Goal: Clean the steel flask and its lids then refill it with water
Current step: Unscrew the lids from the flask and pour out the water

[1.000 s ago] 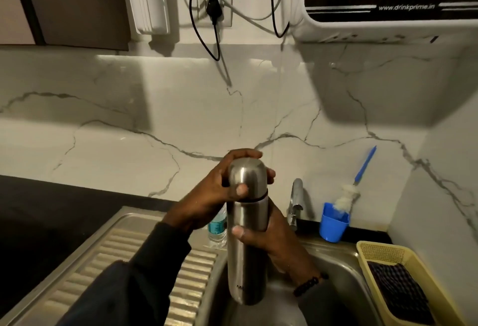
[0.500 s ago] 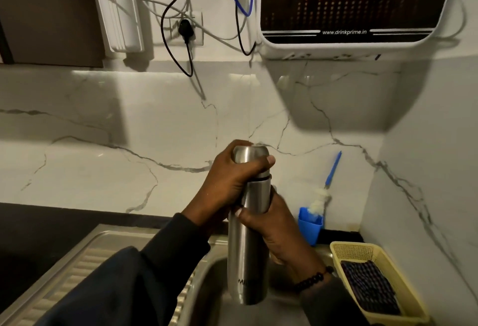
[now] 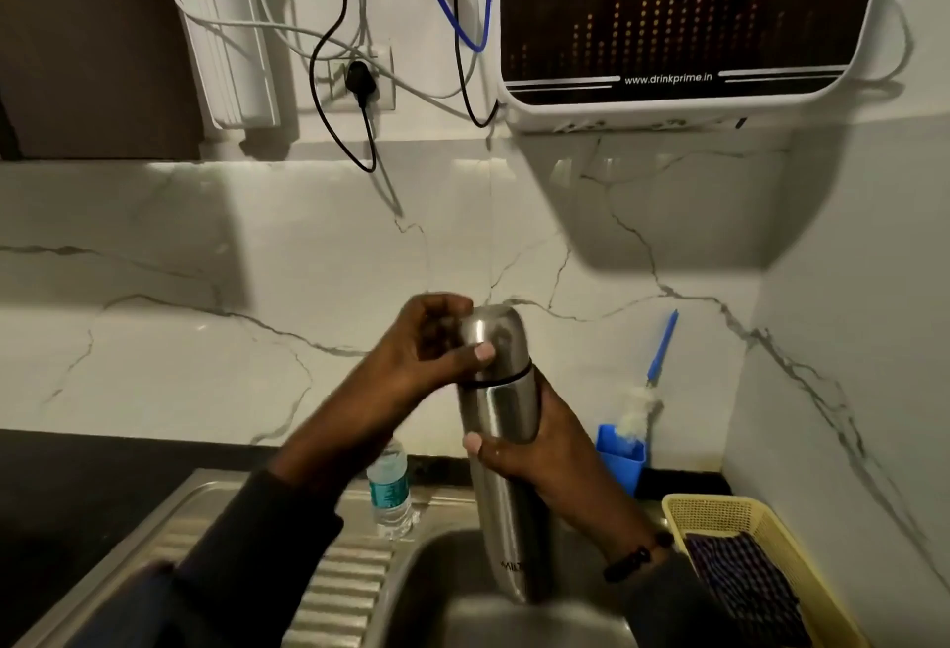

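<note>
**Flask held upright over the sink, cap in the left hand's grip**

Around the steel flask: a small plastic water bottle stands at its 9 o'clock on the steel drainboard, partly hidden by the left forearm. At 3 o'clock a blue cup holds a blue-handled bottle brush. At 4 o'clock a yellow basket holds a dark checked cloth. A water purifier hangs on the wall at 1 o'clock; the black table lies at 8 o'clock.

The flask stands upright above the sink basin. The left hand is closed on its domed cap, thumb across the front. The right hand is wrapped around the body just below the cap seam.

Against half a second ago, the left hand has slid off the cap's top to its left side, baring more of the dome, and the view has tipped upward. The cap remains seated; what the flask holds cannot be told.
</note>
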The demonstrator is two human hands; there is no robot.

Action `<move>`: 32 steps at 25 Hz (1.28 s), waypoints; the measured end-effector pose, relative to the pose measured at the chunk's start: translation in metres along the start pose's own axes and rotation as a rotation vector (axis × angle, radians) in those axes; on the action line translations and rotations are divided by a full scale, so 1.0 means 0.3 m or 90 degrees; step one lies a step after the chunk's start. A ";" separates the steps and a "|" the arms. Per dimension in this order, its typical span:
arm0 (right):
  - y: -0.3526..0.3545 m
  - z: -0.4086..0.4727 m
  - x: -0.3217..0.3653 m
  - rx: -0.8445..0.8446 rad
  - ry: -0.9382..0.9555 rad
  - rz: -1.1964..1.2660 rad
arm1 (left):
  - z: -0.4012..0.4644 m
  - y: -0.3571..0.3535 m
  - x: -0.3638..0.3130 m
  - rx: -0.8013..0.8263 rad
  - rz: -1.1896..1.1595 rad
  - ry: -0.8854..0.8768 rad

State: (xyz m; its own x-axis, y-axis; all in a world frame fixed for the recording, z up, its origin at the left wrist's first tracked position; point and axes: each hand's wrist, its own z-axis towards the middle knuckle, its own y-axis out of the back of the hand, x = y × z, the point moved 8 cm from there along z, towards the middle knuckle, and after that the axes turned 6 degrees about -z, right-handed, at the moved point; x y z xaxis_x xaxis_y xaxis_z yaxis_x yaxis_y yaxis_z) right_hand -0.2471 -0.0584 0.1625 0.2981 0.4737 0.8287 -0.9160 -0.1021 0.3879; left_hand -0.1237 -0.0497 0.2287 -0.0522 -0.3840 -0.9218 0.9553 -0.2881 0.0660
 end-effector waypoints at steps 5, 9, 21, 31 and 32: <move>-0.039 -0.005 0.004 -0.089 0.014 -0.099 | 0.034 -0.003 -0.001 -0.145 0.032 -0.061; -0.026 -0.005 -0.028 -0.176 0.025 -0.129 | -0.039 -0.044 0.070 -0.240 -0.018 0.046; 0.003 0.018 -0.027 -0.193 0.016 -0.146 | 0.018 0.010 0.066 -0.016 0.019 0.050; -0.038 -0.012 -0.104 -0.205 -0.020 -0.141 | 0.008 0.137 0.031 -0.306 -0.143 -0.034; -0.046 -0.014 -0.106 -0.202 -0.020 -0.130 | -0.005 0.131 0.059 -0.302 -0.130 -0.018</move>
State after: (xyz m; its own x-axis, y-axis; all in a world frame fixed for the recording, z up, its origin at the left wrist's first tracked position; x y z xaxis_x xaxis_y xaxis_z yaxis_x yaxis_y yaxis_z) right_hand -0.2451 -0.0683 0.1291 0.4862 0.4293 0.7612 -0.8733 0.2693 0.4059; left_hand -0.0866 -0.0664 0.2144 -0.2526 -0.3874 -0.8866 0.9515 0.0668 -0.3002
